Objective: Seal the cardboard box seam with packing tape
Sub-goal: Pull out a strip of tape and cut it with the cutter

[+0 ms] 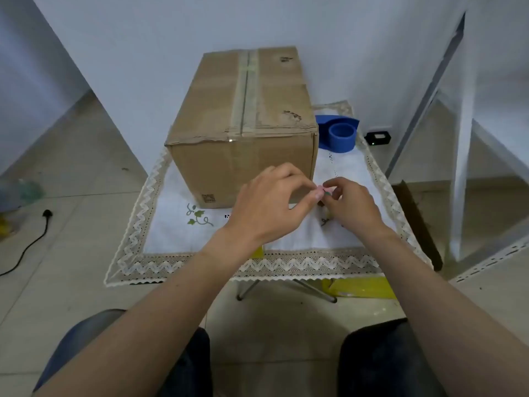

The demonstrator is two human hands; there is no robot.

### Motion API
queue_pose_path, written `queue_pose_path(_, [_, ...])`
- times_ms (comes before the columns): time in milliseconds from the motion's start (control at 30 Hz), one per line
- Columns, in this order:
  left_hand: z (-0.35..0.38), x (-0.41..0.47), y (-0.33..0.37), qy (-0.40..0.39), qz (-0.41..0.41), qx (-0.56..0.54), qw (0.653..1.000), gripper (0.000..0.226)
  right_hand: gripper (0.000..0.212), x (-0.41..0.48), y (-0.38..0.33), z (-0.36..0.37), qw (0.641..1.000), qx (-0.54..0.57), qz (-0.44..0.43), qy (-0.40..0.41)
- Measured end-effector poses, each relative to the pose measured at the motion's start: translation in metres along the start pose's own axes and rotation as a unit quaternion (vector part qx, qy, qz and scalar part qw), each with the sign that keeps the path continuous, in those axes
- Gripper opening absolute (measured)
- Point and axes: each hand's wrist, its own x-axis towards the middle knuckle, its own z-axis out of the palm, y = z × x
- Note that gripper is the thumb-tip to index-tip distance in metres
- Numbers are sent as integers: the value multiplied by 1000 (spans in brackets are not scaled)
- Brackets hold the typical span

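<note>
A brown cardboard box (243, 130) stands on a small table covered by a white lace-edged cloth (171, 230). Its top seam (246, 90) runs away from me and carries a strip of clear tape. A blue tape dispenser (340, 133) rests behind the box's right corner. My left hand (269, 207) and my right hand (352, 207) meet in front of the box's near right corner. Their fingertips pinch a small pinkish-green thing (325, 191) between them; what it is I cannot tell. Both hands hover just above the cloth.
A white shelf frame (463, 138) stands to the right, with a small black device (379, 138) on the floor by the wall. A black cable and plug (43, 222) lie on the floor at left. Yellow items (360, 287) sit under the table. My knees are below.
</note>
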Motion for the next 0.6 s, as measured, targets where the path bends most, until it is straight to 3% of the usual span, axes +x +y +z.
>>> queue_pose_path(133, [8, 5, -5, -15, 0, -1, 1000, 45, 37, 3, 2, 3, 999, -46, 26, 10])
queue_pose_path(400, [4, 3, -5, -3, 3, 0, 1000, 43, 31, -8, 0, 0, 997, -73, 5, 36])
queue_pose_path(467, [-1, -1, -6, 0, -2, 2, 1000, 43, 32, -16, -3, -4, 998, -39, 12, 42])
queue_pose_path(600, [-8, -10, -15, 27, -20, -30, 999, 32, 23, -39, -24, -20, 989, 144, -11, 42])
